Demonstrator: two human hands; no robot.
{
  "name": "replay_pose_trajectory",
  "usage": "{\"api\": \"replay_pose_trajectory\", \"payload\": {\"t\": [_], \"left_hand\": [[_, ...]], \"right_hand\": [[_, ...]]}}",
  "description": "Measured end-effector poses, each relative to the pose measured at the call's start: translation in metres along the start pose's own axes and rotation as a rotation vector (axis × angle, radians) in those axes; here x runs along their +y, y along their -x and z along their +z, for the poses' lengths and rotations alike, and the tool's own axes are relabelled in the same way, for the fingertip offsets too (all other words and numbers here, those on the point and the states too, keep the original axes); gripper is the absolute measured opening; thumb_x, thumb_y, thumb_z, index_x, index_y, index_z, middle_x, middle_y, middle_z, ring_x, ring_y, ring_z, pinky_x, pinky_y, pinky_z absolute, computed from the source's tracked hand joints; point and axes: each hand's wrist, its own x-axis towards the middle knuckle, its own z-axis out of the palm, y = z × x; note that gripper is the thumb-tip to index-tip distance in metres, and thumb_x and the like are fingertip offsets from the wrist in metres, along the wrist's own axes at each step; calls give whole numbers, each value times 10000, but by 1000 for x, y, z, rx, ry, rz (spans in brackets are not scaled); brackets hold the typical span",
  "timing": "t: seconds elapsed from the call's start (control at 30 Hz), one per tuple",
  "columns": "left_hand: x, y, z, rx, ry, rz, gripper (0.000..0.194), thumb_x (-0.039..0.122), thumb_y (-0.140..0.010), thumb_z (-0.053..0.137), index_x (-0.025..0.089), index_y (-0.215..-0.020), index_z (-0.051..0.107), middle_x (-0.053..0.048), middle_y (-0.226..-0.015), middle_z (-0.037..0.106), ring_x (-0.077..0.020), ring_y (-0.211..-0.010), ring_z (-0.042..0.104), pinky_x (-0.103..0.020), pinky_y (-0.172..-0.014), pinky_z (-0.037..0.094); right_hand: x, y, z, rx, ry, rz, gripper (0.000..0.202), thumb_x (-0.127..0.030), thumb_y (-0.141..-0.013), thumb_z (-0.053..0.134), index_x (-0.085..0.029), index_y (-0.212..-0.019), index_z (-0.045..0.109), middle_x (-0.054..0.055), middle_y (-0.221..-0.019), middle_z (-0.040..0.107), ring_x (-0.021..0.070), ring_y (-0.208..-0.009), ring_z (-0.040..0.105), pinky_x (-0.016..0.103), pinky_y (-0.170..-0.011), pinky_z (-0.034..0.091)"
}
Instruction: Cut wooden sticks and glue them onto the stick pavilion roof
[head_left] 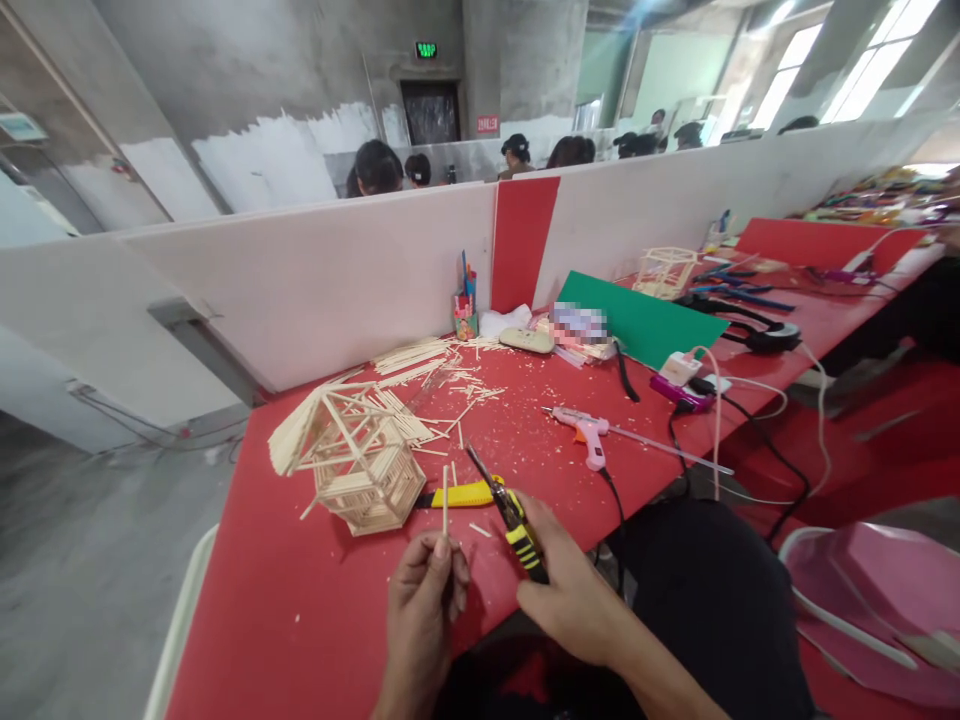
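Observation:
My left hand [427, 585] pinches a thin wooden stick [445, 502] that points upward. Wrapped round the black and yellow handles of a pair of pliers [517, 532] is my right hand [559, 575]; the plier jaws point up and left, to the right of the stick's tip and apart from it. A small house-like model of wooden sticks [367, 470] stands on the red table [300, 630], left of both hands. Just behind the hands lies a yellow cutter [461, 495]. Loose sticks [412, 360] are piled behind the model.
A pink glue gun [589, 430] with its cord lies right of the pliers. Farther back are a pen cup [466, 318], a green board [637, 318] and a power strip [681, 392] with cables. A white partition [337, 280] runs behind; people sit beyond it.

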Motion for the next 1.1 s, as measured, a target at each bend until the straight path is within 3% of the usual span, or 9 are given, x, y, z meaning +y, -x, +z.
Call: {"api": "replay_pose_trajectory", "payload": {"t": [0.07, 0.2, 0.47, 0.63, 0.93, 1.1], "left_hand": [[0, 1, -2, 4, -14, 10, 326, 422, -669, 761, 155, -668, 574, 42, -503, 553, -22, -360, 379, -119, -353, 267], [1, 2, -9, 68, -63, 84, 298, 406, -685, 754, 153, -670, 598, 34, -512, 566, -28, -381, 397, -121, -370, 292], [-3, -1, -16, 147, -127, 190, 231, 357, -698, 752, 161, -715, 631, 18, -569, 620, -55, -421, 478, -145, -402, 376], [-6, -2, -16, 191, -103, 189, 256, 360, -661, 775, 150, -707, 636, 10, -566, 637, -57, -406, 481, -145, -383, 374], [-9, -4, -18, 189, -72, 192, 240, 337, -667, 776, 149, -717, 636, 4, -588, 648, -70, -436, 526, -147, -406, 402], [-9, -3, -18, 163, -112, 207, 243, 341, -662, 774, 146, -704, 636, -4, -592, 645, -84, -446, 534, -172, -425, 430]], "right_hand": [[0, -4, 3, -22, 67, -18, 791, -101, -578, 448, -171, -1361, 362, 110, -1365, 444, 254, -1297, 369, 442, -1091, 277], [3, -7, 5, -71, 107, -19, 774, -83, -602, 440, -150, -1367, 344, 124, -1333, 458, 248, -1278, 392, 435, -1088, 289], [0, -4, 15, 8, 213, -28, 751, -78, -632, 464, -178, -1363, 320, 111, -1205, 504, 253, -1165, 468, 434, -1030, 355], [0, -8, 27, 67, 256, -45, 776, -92, -644, 490, -178, -1386, 277, 130, -1279, 446, 273, -1227, 403, 464, -1058, 308], [-5, -11, 36, 60, 250, -17, 719, -192, -713, 526, -176, -1393, 294, 133, -1287, 444, 291, -1219, 413, 481, -1059, 298], [-5, -12, 35, 42, 202, -35, 712, -171, -703, 523, -183, -1379, 300, 127, -1277, 452, 269, -1216, 417, 449, -1051, 316]]}}
